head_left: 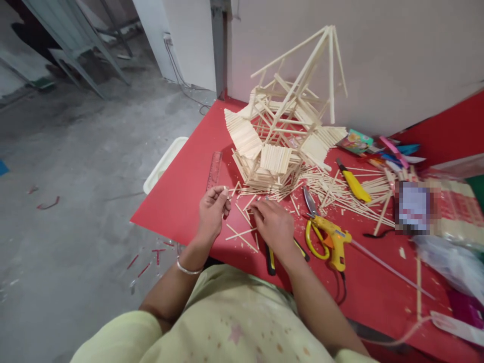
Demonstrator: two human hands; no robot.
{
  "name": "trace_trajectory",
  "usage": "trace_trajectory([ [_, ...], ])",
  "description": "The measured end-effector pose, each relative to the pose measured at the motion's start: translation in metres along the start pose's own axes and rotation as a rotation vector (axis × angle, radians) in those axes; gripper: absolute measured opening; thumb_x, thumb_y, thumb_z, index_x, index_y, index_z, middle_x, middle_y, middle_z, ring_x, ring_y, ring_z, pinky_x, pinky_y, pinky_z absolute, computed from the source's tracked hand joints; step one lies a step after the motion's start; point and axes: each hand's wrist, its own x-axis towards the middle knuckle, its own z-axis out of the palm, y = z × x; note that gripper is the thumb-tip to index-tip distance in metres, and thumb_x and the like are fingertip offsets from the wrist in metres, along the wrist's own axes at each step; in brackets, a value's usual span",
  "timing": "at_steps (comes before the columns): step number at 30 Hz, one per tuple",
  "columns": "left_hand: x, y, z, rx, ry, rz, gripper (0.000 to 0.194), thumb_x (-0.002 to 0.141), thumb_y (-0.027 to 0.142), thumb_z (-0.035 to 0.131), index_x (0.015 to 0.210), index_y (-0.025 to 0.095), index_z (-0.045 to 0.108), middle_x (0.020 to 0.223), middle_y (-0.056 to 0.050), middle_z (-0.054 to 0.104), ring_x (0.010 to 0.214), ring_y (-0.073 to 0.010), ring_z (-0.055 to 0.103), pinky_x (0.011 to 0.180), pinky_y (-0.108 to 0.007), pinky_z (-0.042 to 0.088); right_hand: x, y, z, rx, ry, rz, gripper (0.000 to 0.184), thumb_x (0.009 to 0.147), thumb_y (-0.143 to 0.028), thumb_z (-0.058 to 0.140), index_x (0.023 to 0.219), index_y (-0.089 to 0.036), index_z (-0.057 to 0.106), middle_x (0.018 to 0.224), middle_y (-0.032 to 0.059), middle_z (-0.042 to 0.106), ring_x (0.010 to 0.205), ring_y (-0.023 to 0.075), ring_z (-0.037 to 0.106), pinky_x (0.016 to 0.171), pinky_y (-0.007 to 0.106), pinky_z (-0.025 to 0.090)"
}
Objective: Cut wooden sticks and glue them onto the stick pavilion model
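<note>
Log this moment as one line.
left hand: pinching small pale piece | right hand: near loose sticks, grip unclear | stick structure: beyond hands | glue gun: on red table, right of hands

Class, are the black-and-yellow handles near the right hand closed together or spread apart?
Spread apart: the handles show on opposite sides of the right wrist, with a gap between them.

No text, label or number can be read.
</note>
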Motion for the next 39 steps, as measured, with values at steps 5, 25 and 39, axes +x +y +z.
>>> trace_trajectory([
  [5,-0.001,-0.001,-0.002,0.007,-0.014,0.002,0.030,0.079,0.042,0.075,0.094,0.018,0.063,0.065,0.004,0.061,0.044,-0.0053,0.049,0.040,-0.018,0.033,0.010,-0.022,0.001,-0.047,-0.096,-0.038,0.013,0.095,-0.029,0.058,0.091,-0.023,0.069,0.086,0.0037,0.071,0.084,0.0197,0.062,0.069,0.030,0.040],
  [25,-0.031,0.007,0.015,0.222,-0.397,-0.225,0.035,0.082,0.050,0.072,0.092,0.016,0.072,0.047,0.005,0.050,0.036,-0.0064,0.036,0.038,-0.019,0.027,0.006,0.005,-0.016,0.734,0.066,0.322,0.034,0.093,-0.046,0.054,0.100,-0.018,0.072,0.087,0.0036,0.075,0.073,0.0158,0.067,0.067,0.026,0.052],
  [39,-0.011,0.056,0.049,0.049,-0.311,-0.122,0.031,0.064,0.037,0.088,0.068,0.013,0.068,0.046,0.005,0.051,0.037,-0.0020,0.034,0.038,-0.018,0.020,0.014,-0.017,-0.040,1.139,-0.045,0.287,0.027,0.086,-0.045,0.066,0.088,-0.020,0.077,0.081,0.0011,0.075,0.074,0.0158,0.065,0.071,0.026,0.051],
])
